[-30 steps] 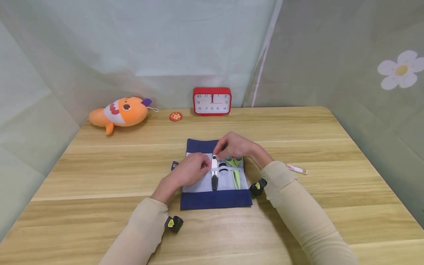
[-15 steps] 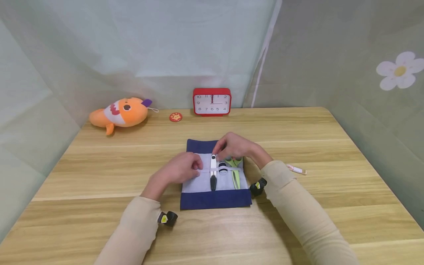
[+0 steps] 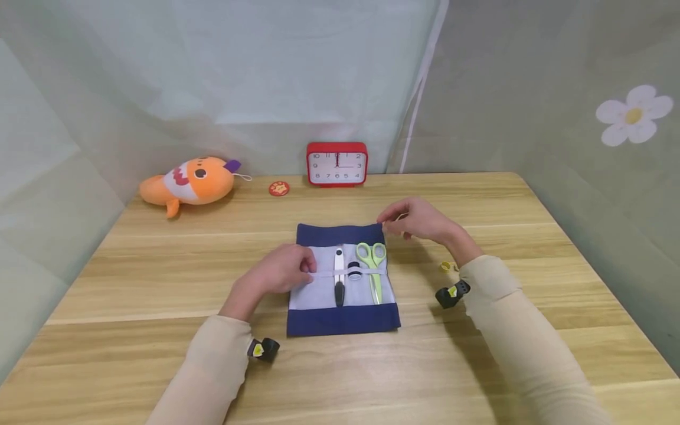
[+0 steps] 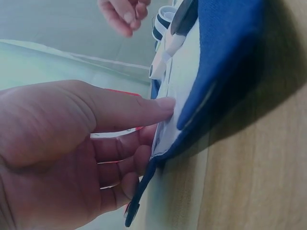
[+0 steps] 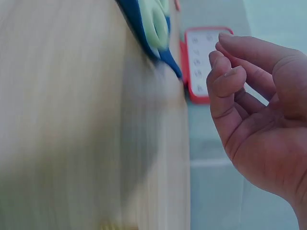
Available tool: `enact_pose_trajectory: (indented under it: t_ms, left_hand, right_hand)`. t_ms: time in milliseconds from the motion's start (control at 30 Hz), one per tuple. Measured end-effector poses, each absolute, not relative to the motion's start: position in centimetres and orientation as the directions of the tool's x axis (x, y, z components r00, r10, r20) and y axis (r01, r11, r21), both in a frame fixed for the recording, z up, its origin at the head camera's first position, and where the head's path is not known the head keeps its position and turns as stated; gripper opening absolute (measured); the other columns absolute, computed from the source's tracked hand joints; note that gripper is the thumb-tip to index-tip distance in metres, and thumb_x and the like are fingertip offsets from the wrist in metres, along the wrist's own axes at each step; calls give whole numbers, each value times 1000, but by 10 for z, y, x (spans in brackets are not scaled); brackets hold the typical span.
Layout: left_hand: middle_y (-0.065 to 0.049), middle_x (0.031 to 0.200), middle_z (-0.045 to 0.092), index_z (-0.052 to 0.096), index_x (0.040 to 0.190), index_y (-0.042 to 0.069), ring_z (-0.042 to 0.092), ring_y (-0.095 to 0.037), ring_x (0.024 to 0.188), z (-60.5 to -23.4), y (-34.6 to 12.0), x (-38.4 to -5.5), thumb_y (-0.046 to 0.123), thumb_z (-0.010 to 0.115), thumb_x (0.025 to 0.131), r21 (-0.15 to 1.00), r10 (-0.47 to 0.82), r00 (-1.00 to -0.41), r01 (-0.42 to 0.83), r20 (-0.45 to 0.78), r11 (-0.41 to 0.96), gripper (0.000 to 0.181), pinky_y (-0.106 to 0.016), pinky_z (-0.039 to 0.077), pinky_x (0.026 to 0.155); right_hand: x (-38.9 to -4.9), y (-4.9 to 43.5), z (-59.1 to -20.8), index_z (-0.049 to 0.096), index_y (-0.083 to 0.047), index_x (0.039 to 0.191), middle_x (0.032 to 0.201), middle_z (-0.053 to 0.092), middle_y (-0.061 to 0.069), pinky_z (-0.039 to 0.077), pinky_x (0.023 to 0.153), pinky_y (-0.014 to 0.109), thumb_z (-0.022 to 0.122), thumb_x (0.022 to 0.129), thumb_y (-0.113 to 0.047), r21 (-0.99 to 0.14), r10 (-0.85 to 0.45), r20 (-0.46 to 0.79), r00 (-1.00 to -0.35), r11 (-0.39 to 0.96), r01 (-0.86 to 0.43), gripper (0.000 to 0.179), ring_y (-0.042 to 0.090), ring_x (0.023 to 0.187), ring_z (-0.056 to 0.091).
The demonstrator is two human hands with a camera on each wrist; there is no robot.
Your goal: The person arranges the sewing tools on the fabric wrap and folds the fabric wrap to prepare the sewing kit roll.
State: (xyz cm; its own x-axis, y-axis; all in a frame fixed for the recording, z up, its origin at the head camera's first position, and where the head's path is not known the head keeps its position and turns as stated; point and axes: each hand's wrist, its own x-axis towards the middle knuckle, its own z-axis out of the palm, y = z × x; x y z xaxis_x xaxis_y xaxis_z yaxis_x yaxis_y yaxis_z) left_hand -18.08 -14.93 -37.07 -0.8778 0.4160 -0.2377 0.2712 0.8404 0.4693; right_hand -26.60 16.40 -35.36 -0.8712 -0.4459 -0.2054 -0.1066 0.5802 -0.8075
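Note:
A navy fabric tool roll (image 3: 340,319) lies unfolded, its grey lining facing up. Under its elastic band (image 3: 325,274) sit a slim white tool with a black end (image 3: 339,274), black and white thread spools (image 3: 354,271) and light green scissors (image 3: 373,265). My left hand (image 3: 281,268) is at the roll's left side. In the left wrist view its thumb (image 4: 160,108) presses the lining, with the fingers curled at the edge beside a snap tab (image 4: 133,211). My right hand (image 3: 419,219) hovers off the roll's upper right corner, fingers loosely bent and holding nothing.
An orange plush shark (image 3: 188,180), a round red badge (image 3: 278,188) and a red clock (image 3: 337,164) line the back of the wooden table (image 3: 478,200). A small yellow item (image 3: 446,266) lies by my right wrist. Fabric curtains (image 3: 255,71) stand behind.
My right hand has left the white tool's top and moved right, uncovering the scissors' handles. My left hand slid left from beside the tool to the roll's left side.

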Motion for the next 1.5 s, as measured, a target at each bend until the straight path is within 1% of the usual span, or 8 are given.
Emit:
enact_pose_trajectory:
  t_ms: [133,233,400,500,633,867,1200,1500]
  left_hand:
    - [-5,85,64,69,95,9,57,-21,82,-371,-150,-180,7,75,94,473,415,-879,269,-235,839,7,-35,49,78]
    - [-5,85,63,68,95,10,57,-21,82,-371,-151,-180,8,75,95,474,413,-880,267,-235,839,7,-34,47,77]
    - [-4,85,63,68,96,11,57,-21,83,-371,-150,-179,10,75,96,465,413,-878,269,-240,843,7,-34,47,77]
    - [-4,85,63,68,96,11,57,-21,83,-371,-150,-180,10,74,96,464,415,-878,273,-238,843,7,-34,47,77]
    - [-4,85,63,69,98,13,57,-21,81,-372,-150,-180,9,73,96,462,423,-876,284,-231,840,6,-34,47,76]
    - [-3,81,63,69,99,15,56,-20,76,-376,-148,-183,11,73,96,459,461,-865,334,-198,823,7,-34,45,73]
    - [-4,89,66,70,103,19,58,-22,83,-376,-146,-182,13,71,99,475,454,-861,307,-231,825,7,-34,46,74]
    - [-4,86,65,70,101,17,56,-21,80,-376,-143,-180,15,73,98,476,438,-875,301,-206,826,4,-32,44,70]
  right_hand:
    - [-263,190,-350,73,-3,125,102,70,10,53,67,33,70,98,-15,-794,-414,-203,-887,600,-98,30,23,83,58]
    - [-260,209,-351,73,-3,125,108,72,12,55,69,34,71,99,-18,-772,-389,-207,-898,629,-95,30,23,85,59]
    - [-246,243,-352,73,-1,123,104,72,14,55,67,35,71,99,-17,-758,-360,-216,-908,648,-76,29,17,77,58]
    - [-237,264,-355,73,0,122,97,69,12,53,65,34,71,99,-16,-752,-343,-239,-908,657,-51,28,16,73,56]
    - [-224,292,-360,71,1,123,93,67,9,51,63,33,71,99,-17,-735,-317,-264,-911,678,-22,30,14,71,56]
    - [-197,333,-372,71,4,121,96,69,7,50,59,31,73,98,-16,-692,-252,-308,-917,721,35,31,13,65,55]
    - [-184,344,-376,71,4,118,89,67,8,52,61,30,74,96,-14,-684,-258,-345,-902,727,54,29,13,71,58]
    - [-178,335,-369,73,1,114,88,67,5,51,62,29,79,92,-18,-633,-233,-350,-907,773,45,29,13,72,57]
